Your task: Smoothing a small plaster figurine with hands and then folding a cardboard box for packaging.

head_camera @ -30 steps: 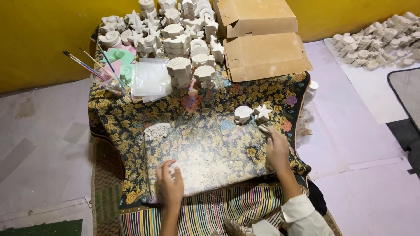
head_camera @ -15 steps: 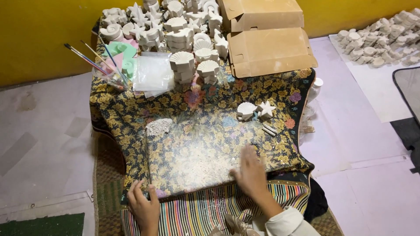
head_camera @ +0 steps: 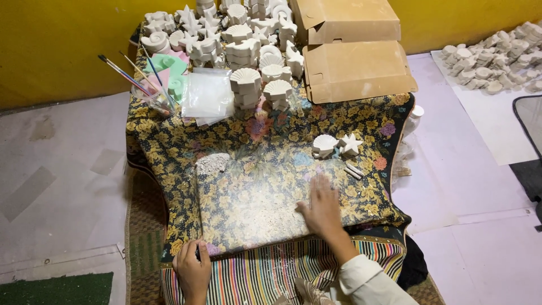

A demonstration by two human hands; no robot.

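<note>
Dust [head_camera: 248, 206] coats the floral cloth [head_camera: 169, 135]; we keep our right hand [head_camera: 323, 208] spread flat, sweeping gently, left hand [head_camera: 192, 270] gripping the counter [head_camera: 254, 271] edge.

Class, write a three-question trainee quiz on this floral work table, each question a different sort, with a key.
1. True or false: the right hand lies flat on the dusty floral cloth.
2. What does the left hand touch? A) paintbrushes B) the near table edge C) a box
3. Which two white plaster shapes sit apart near the right hand?

Key:
1. True
2. B
3. A shell and a star
</note>
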